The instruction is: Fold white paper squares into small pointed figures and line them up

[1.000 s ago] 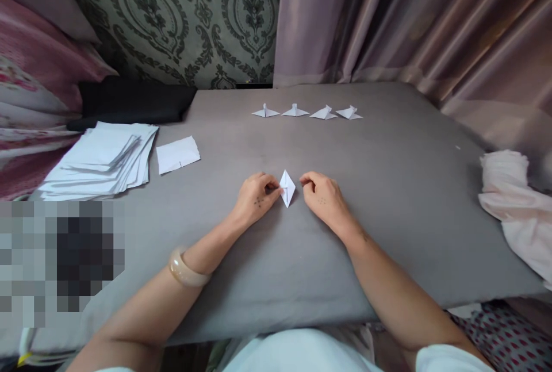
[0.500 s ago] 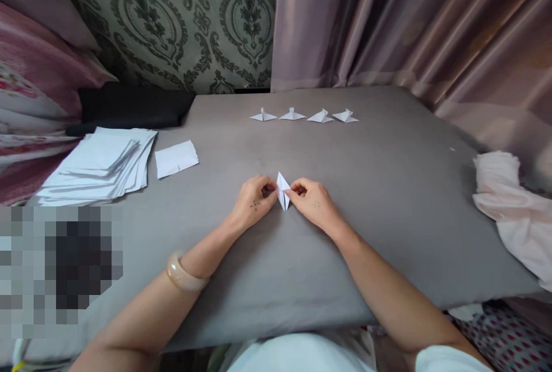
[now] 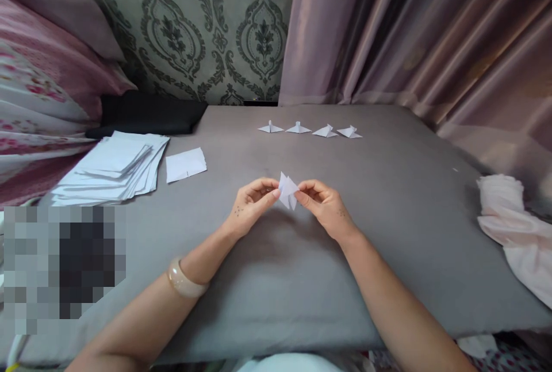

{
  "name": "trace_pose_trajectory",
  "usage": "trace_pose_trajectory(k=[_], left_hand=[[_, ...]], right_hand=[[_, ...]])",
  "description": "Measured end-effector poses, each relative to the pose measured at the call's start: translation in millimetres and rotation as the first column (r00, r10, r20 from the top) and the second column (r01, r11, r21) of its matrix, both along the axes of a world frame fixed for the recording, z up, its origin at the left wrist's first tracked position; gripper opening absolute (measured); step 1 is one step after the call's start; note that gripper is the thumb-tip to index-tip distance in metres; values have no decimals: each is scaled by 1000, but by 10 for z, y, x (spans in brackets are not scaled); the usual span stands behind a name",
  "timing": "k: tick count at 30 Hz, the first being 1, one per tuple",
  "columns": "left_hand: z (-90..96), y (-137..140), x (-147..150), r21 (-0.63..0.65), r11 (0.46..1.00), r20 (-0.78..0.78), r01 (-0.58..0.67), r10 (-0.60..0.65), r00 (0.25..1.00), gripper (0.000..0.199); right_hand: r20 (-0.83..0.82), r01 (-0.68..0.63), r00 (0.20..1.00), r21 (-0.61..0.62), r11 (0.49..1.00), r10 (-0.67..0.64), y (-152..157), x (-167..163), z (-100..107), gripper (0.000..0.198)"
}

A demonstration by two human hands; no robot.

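We have the folded white paper piece (image 3: 288, 190) between our two hands, over the middle of the gray cloth-covered desk (image 3: 276, 291). It lies directly to the right of the left hand (image 3: 252, 206) and directly to the left of the right hand (image 3: 328, 208), so neither is nearer: both touch it. Its long axis runs roughly near to far, one sharp tip pointing away from us and two split tips pointing toward us. A shadow on the near side suggests we hold it slightly above the cloth.

Our left thumb and fingers are pinched on its left edge, our right ones on its right corner. Both forearms slant inward from the near side, wrists low, thumbs toward each other; the left wears a pale bangle (image 3: 186, 281).

Well beyond, on the far side, four folded paper figures (image 3: 298, 128) stand in a row; a loose paper sheet (image 3: 186, 165) lies to the left.
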State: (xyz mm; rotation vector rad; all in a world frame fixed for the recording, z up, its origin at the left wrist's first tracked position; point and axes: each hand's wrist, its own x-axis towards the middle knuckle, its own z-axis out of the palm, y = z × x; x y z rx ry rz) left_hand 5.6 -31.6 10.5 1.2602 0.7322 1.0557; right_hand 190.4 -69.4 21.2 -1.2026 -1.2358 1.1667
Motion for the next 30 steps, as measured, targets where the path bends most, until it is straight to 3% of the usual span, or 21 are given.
trace_pose_trajectory(k=[9, 14, 22, 27, 30], left_hand=[[29, -24, 19, -35, 999, -5, -14, 14, 1000, 19], [37, -37, 47, -76, 997, 71, 19, -14, 997, 20], [91, -64, 50, -48, 994, -6, 100, -100, 995, 19], [60, -45, 50, 51, 996, -55, 67, -64, 996, 20], [62, -48, 67, 3, 998, 0, 64, -64, 998, 24]], right_hand=[[-83, -46, 996, -26, 999, 44, 9, -24, -45, 21], [-14, -55, 998, -13, 998, 54, -13, -37, -1, 20], [111, -45, 993, 56, 997, 38, -35, -67, 26, 16], [161, -43, 987, 89, 995, 28, -33, -91, 4, 16], [164, -73, 985, 92, 993, 57, -42, -93, 13, 15]])
